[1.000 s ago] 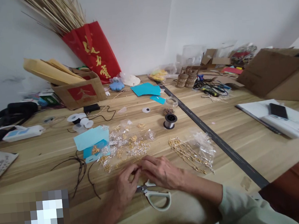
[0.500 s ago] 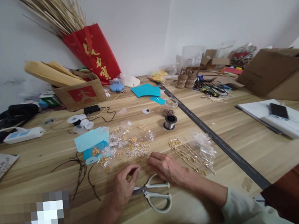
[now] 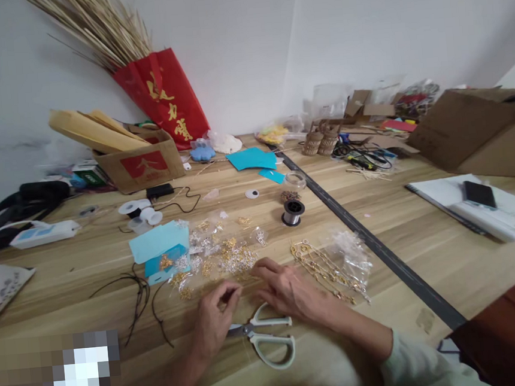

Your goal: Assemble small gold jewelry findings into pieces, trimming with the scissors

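Note:
My left hand [image 3: 214,320] rests on the wooden table [image 3: 424,244] with its fingertips pinched together on something too small to make out. My right hand [image 3: 288,289] lies palm down beside it, fingers curled toward a scatter of small gold and silver jewellery findings [image 3: 224,253] in clear bags. White-handled scissors [image 3: 267,336] lie shut on the table just under and between both hands. Gold chains [image 3: 322,265] on a clear plastic bag lie right of my right hand.
Light blue paper [image 3: 158,241] and black cords [image 3: 135,291] lie to the left. A wire spool [image 3: 292,211] stands behind the findings. A cardboard box [image 3: 140,161], a red bag of reeds [image 3: 163,99], a power strip [image 3: 44,234] and a phone [image 3: 479,193] on paper ring the work area.
My hands have come apart: the right hand slid right off the scissors, uncovering their handles. The left hand stays pinched near the blades.

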Demonstrator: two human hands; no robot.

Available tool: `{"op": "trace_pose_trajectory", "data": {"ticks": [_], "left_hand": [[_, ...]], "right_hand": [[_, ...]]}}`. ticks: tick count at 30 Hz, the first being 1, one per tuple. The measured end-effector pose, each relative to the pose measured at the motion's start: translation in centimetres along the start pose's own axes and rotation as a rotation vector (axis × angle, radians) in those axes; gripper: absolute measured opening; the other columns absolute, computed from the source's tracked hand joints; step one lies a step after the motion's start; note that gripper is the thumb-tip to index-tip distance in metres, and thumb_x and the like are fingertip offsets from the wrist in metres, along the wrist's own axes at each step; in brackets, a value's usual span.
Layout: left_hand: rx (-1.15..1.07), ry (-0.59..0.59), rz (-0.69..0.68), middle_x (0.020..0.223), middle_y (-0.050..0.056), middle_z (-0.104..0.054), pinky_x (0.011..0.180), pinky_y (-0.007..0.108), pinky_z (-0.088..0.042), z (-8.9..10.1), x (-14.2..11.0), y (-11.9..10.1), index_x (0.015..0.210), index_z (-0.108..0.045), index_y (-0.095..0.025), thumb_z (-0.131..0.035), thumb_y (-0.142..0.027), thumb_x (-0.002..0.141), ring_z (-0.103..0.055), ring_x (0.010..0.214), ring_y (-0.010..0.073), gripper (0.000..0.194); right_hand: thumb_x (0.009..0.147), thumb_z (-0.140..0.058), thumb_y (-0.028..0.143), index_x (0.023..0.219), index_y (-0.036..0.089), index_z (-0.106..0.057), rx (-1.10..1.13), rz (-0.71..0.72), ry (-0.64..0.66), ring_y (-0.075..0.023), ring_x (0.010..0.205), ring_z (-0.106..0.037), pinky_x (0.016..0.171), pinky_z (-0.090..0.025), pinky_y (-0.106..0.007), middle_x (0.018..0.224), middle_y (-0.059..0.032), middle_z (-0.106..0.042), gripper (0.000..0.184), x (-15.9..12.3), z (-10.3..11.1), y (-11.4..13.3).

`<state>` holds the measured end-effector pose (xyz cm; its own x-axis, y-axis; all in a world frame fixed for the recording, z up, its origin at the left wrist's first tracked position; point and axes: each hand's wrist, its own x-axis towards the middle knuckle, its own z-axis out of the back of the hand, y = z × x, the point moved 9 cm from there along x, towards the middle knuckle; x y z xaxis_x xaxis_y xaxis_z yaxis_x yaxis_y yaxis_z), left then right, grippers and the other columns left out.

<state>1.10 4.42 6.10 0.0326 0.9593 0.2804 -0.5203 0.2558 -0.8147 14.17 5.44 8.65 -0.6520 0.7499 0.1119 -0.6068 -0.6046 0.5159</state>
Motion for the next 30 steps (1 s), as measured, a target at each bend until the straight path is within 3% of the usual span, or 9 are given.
{"op": "trace_pose_trajectory", "data": {"ticks": [2,8,18,26,30], "left_hand": [[0.015,0.012,-0.068,0.067,0.001,-0.068,0.059,0.022,-0.051,-0.4,0.0,-1.0,0.072,-0.065,-0.019,-0.053,-0.025,0.082,-0.063,0.062,0.0142,0.016],[0.1,0.053,-0.188,0.07,0.001,-0.068,0.062,0.022,-0.049,-0.9,0.2,-2.6,0.074,-0.065,-0.019,-0.053,-0.02,0.083,-0.063,0.065,0.0135,0.015],[0.136,0.127,-0.128,0.066,-0.001,-0.065,0.057,0.02,-0.045,-1.6,2.0,-1.9,0.073,-0.062,-0.018,-0.05,-0.02,0.083,-0.058,0.058,0.0117,0.015],[0.114,0.081,-0.053,0.066,0.0,-0.066,0.059,0.022,-0.047,-1.3,3.0,0.0,0.076,-0.063,-0.018,-0.051,-0.024,0.083,-0.06,0.06,0.0129,0.015],[0.17,0.077,-0.162,0.073,0.001,-0.067,0.063,0.024,-0.048,-2.2,2.8,0.0,0.077,-0.064,-0.018,-0.053,-0.018,0.083,-0.061,0.067,0.014,0.012]], "right_hand": [[0.084,-0.059,0.011,0.117,0.019,-0.053,0.16,0.049,-0.058,-0.0156,0.09,-0.062,0.076,-0.048,-0.023,0.114,-0.0069,-0.058,0.035,0.0,-0.2,0.3],[0.086,-0.054,0.009,0.094,0.017,-0.062,0.29,0.053,-0.102,-0.0136,0.075,-0.061,0.069,-0.046,-0.022,0.083,-0.0029,-0.065,0.014,0.4,-1.4,-0.5],[0.089,-0.05,0.014,0.088,0.017,-0.063,0.295,0.079,-0.224,-0.0135,0.072,-0.057,0.066,-0.043,-0.022,0.079,-0.0035,-0.062,0.013,0.8,-0.5,-2.1],[0.084,-0.051,0.013,0.081,0.015,-0.062,0.392,-0.08,-0.265,-0.0114,0.064,-0.053,0.061,-0.041,-0.021,0.072,-0.0008,-0.06,0.012,1.1,0.0,-5.4],[0.083,-0.052,0.016,0.08,0.015,-0.062,0.473,-0.104,-0.303,-0.0112,0.065,-0.052,0.06,-0.04,-0.021,0.076,-0.0017,-0.06,0.011,1.3,-0.4,-7.2]]}}
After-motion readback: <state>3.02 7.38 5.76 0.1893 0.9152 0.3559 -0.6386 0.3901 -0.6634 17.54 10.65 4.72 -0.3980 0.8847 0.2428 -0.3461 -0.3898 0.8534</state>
